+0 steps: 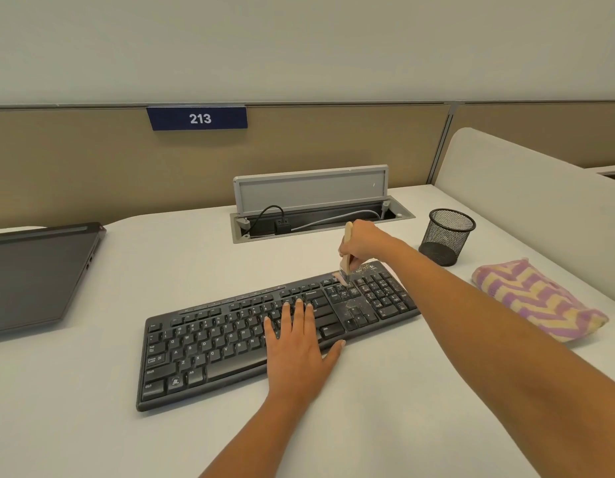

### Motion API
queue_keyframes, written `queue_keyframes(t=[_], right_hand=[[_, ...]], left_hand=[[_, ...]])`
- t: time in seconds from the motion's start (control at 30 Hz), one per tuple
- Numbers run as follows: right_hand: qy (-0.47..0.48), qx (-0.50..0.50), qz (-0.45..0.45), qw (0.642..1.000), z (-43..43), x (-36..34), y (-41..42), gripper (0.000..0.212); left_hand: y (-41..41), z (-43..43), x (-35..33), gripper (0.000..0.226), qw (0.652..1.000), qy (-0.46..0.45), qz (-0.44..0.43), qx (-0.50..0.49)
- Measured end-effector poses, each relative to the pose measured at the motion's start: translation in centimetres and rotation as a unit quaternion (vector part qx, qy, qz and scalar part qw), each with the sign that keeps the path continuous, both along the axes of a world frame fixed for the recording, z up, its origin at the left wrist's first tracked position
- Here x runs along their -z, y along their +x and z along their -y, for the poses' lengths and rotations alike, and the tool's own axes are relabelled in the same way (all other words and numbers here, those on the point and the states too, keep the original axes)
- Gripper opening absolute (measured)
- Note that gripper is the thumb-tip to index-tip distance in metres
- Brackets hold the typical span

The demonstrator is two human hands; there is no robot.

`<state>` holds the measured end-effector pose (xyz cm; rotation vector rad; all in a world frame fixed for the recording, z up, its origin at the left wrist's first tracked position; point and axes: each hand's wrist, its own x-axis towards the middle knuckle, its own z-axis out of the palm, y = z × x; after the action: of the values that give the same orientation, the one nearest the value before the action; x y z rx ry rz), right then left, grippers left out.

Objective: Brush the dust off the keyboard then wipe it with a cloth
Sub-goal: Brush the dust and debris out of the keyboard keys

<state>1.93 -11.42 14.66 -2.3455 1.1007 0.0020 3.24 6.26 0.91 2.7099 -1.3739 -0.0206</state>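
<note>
A black keyboard (223, 339) lies slanted on the white desk (92, 408), with pale dust specks over its right part and number pad. My left hand (295, 343) lies flat on the keys right of the middle, fingers straight. My right hand (363, 241) grips the wooden handle of a small brush (347, 260), held upright, its bristles touching the keys at the keyboard's far right. A folded purple and yellow striped cloth (537, 298) rests on the desk to the right of the keyboard.
A black mesh pen cup (447, 236) stands behind the cloth. An open cable tray (319, 215) with a raised lid is set in the desk behind the keyboard. A shut dark laptop (37, 274) lies at the left. Partition walls close the desk's back and right.
</note>
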Motion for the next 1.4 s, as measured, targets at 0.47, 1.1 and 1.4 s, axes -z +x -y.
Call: queue_keyframes(t=[0.47,1.1,1.4], right_hand=[[-0.06,0.022,0.005,0.998,-0.6,0.8,0.6,0.021],[-0.083,-0.089,-0.004,0.993,1.0,1.0,-0.6,0.039],[-0.143,-0.058,-0.016,0.988,2.6,0.5,-1.9,0.034]], left_hand=[[0.0,-0.1,0.0,0.112,0.999,-0.036,0.005,0.003],[0.0,-0.1,0.0,0.126,1.0,-0.02,0.005,0.003],[-0.1,-0.1,-0.1,0.126,1.0,-0.024,-0.009,0.001]])
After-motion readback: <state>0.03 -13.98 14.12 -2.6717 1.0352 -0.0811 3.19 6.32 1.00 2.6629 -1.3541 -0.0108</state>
